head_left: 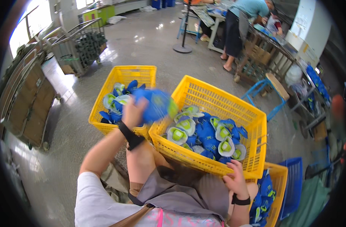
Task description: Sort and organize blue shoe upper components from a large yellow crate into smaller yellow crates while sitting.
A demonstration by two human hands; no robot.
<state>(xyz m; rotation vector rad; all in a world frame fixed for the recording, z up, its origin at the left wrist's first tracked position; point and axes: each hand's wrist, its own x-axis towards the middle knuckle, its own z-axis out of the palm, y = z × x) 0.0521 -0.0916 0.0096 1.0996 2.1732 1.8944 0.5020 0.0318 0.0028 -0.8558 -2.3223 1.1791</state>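
Observation:
My left hand (pixel 133 112) is closed on a blue shoe upper (pixel 153 104) with a lime-green end, blurred by motion. It holds it in the air between two yellow crates. Below the large yellow crate's (pixel 214 89) rim lie several more blue shoe uppers (pixel 207 136) with grey collars and lime-green insides. My right hand (pixel 236 179) rests at this crate's near right rim, fingers apart, with nothing seen in it. Similar blue pieces (pixel 118 99) fill part of the smaller yellow crate (pixel 134 69) on the left.
A third yellow crate (pixel 281 178) with blue uppers stands by my right leg, beside a blue crate (pixel 293 185). A blue-legged stool (pixel 277 87) is at the right. Wheeled carts (pixel 76 49) stand at the left. A person (pixel 241 26) bends over a work table farther back.

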